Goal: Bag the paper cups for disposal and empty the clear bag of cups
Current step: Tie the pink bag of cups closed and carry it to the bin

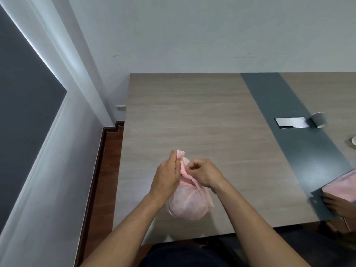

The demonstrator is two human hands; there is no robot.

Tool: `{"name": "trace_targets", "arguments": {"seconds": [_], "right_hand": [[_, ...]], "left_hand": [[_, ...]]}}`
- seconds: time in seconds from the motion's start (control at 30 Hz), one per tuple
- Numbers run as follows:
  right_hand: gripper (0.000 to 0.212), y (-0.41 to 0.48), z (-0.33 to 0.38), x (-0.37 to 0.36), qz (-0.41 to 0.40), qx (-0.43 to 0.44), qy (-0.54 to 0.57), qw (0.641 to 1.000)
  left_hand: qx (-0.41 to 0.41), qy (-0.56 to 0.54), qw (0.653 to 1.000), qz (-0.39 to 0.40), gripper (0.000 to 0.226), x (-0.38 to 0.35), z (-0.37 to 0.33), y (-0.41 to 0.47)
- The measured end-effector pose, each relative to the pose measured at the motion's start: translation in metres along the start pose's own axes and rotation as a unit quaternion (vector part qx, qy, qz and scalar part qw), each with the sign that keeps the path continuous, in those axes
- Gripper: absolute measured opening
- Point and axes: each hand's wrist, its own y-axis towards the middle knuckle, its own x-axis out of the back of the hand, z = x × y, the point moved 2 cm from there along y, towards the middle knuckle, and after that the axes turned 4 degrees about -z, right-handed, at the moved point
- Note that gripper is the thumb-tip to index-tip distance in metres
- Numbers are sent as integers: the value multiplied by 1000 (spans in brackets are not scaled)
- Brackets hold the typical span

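A pink translucent plastic bag (188, 205), bulging with pale rounded shapes inside, stands on the wooden table (192, 116) near its front edge. Its top is gathered into twisted strips. My left hand (167, 174) grips one strip, whose end sticks up above my fingers. My right hand (204, 171) pinches the other strip close beside it, fingers curled. A grey paper cup (318, 119) lies on its side at the far right of the table.
A metal socket cover (291, 122) sits in the table's dark centre strip next to the cup. At the right edge, another person's hand (335, 205) rests on a dark board under pink plastic (344, 186). A pale round object (354, 141) shows at the right edge.
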Motion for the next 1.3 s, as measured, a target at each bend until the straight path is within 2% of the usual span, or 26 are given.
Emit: {"name": "trace_targets", "arguments": {"seconds": [0.13,0.33,0.4,0.47,0.6,0.73,0.83,0.93,1.0,1.13,1.2,1.3], "right_hand": [[56,-12,5,5,62,-27,29,997],[36,-16,2,1,121,-66,177,975],[30,-20,1,3,111,-40,141,983],[24,-23,-1,3,118,1,97,988],[41,-24,-16,4,126,96,53,986],[51,-25,-17,4,75,181,65,979],[35,-23,-19,-1,52,202,92,974],[22,-23,-19,-3,23,206,95,974],[18,-22,-19,-1,-2,210,91,973],[24,-17,-26,2,-25,173,137,975],[28,-18,-32,3,-28,136,191,972],[30,-19,-43,3,-34,89,245,965]], "left_hand": [[43,-25,999,-12,14,0,3,6],[126,-49,990,38,21,-4,12,6],[170,-97,979,55,28,-6,14,7],[230,-159,957,82,34,-7,17,8],[334,-283,891,119,42,-7,29,9],[405,-393,812,150,42,-3,25,6],[417,-439,780,160,34,-1,18,5],[423,-442,778,144,27,-5,24,5],[439,-422,786,104,32,-10,33,5],[413,-306,857,17,41,-8,53,8],[409,-269,872,-6,40,-3,62,8],[418,-240,873,-68,33,5,69,10]]}}
